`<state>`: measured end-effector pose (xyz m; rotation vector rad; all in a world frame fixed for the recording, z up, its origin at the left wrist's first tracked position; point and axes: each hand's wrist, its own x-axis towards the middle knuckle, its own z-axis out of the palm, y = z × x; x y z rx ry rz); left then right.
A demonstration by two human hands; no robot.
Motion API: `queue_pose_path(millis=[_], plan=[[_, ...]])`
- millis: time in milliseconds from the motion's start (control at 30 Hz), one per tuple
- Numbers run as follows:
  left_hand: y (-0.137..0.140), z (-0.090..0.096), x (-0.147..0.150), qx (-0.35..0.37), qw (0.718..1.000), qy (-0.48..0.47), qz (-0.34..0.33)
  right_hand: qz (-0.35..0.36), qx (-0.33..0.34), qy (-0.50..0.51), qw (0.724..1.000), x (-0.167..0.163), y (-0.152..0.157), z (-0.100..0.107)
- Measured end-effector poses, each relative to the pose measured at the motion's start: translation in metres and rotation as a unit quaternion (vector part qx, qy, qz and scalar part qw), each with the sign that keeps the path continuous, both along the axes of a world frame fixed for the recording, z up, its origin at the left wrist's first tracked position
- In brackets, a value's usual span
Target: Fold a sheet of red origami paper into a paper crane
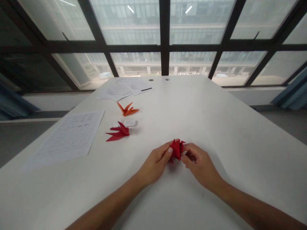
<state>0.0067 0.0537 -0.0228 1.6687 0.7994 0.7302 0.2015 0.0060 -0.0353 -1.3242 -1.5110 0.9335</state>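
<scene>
Between my hands is a red piece of folded paper [177, 150], held just above the table with several pointed flaps showing. My left hand [157, 161] pinches its left side, thumb on the near face and fingers behind. At the right edge, the curled thumb and fingers of my right hand [198, 161] grip a flap; part of those fingertips is hidden behind the paper. To the left lie a dark red origami piece [121, 131] with long pointed flaps and, beyond it, an orange origami piece [127, 110] of similar shape.
A small white packet with print [130, 123] lies behind the dark red origami. Printed sheets [72, 135] rest at the left edge of the white table [192, 108], and more papers [120, 88] lie at its far left. Windows with dark frames [165, 48] stand beyond.
</scene>
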Motion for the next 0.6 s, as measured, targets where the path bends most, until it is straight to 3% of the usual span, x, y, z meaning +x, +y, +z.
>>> queue_pose_path(millis=[133,433,533,600], plan=[[-0.003,0.0,-0.003,-0.002,1.0,0.01,0.005,-0.015,0.048,-0.06,0.997,-0.001,0.0,0.006],[-0.015,0.003,-0.002,-0.06,0.995,-0.079,0.018,-0.012,0.196,-0.144,0.97,-0.002,-0.009,0.004],[-0.021,0.003,0.004,-0.064,0.993,-0.086,0.054,-0.021,0.206,-0.142,0.968,-0.002,-0.01,0.004],[-0.022,0.002,0.009,-0.066,0.988,-0.108,0.086,-0.038,0.178,-0.117,0.976,-0.002,-0.01,0.004]])
